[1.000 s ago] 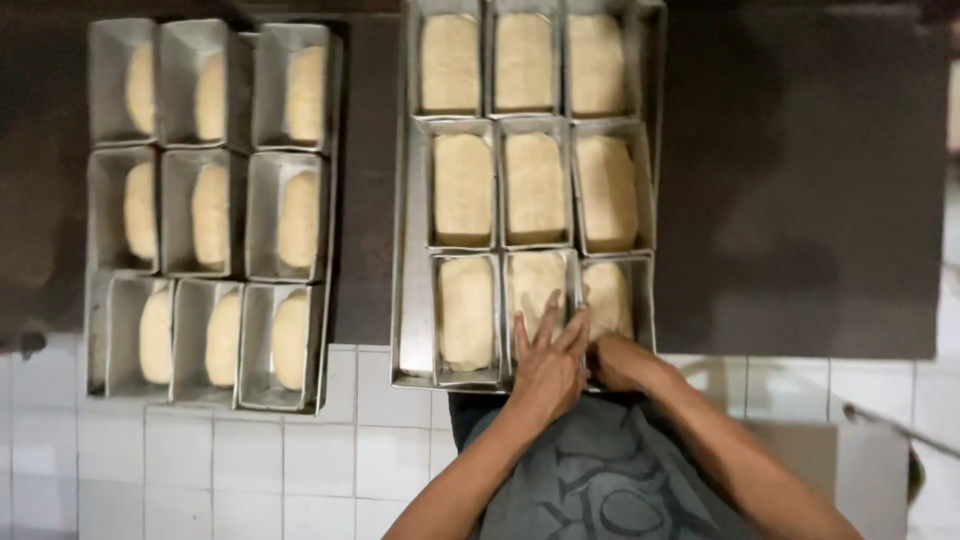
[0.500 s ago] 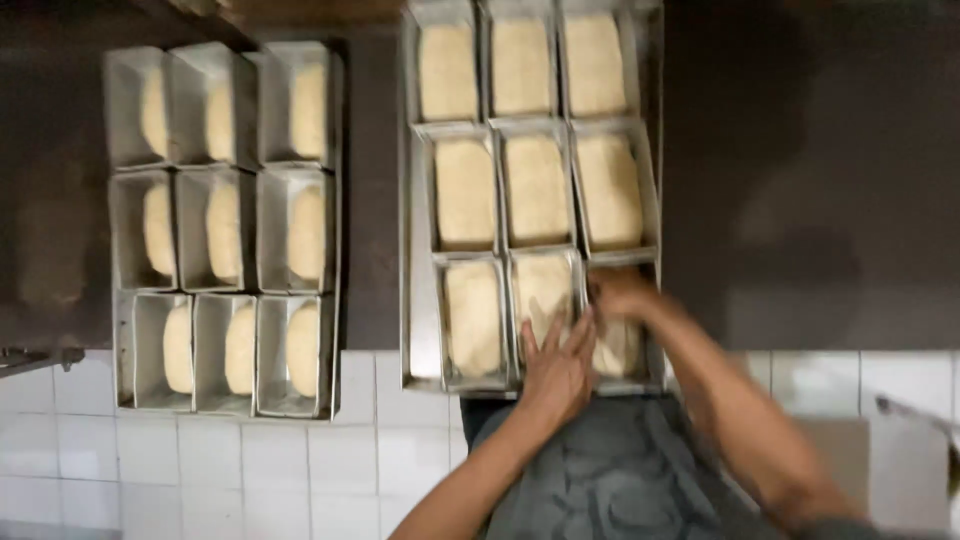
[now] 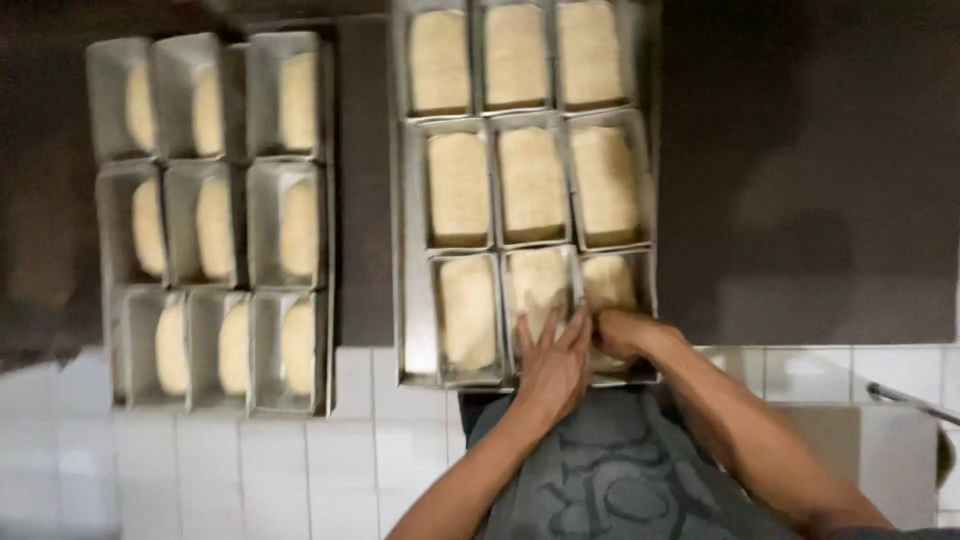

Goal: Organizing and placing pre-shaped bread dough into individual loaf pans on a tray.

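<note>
Hands work at the near edge of the right-hand group of loaf tins. Left hand (image 3: 553,365) lies flat, fingers spread, palm down on the dough (image 3: 537,285) in the near middle tin (image 3: 540,312). Right hand (image 3: 622,333) sits just beside it, fingers curled down onto the dough in the near right tin (image 3: 615,300); whether it pinches the dough or only presses it cannot be told. The two hands almost touch over the wall between these tins.

Right-hand group: nine metal tins in three rows of three, each filled with pale dough, standing on a metal tray (image 3: 412,330). Left-hand group (image 3: 215,225): nine more tins, three by three, well apart from the hands, each with a narrower oval of dough.

Both groups rest on a dark desk (image 3: 800,180). White floor tiles (image 3: 200,470) show below the near edge. Grey patterned garment (image 3: 600,480) visible between the forearms.
</note>
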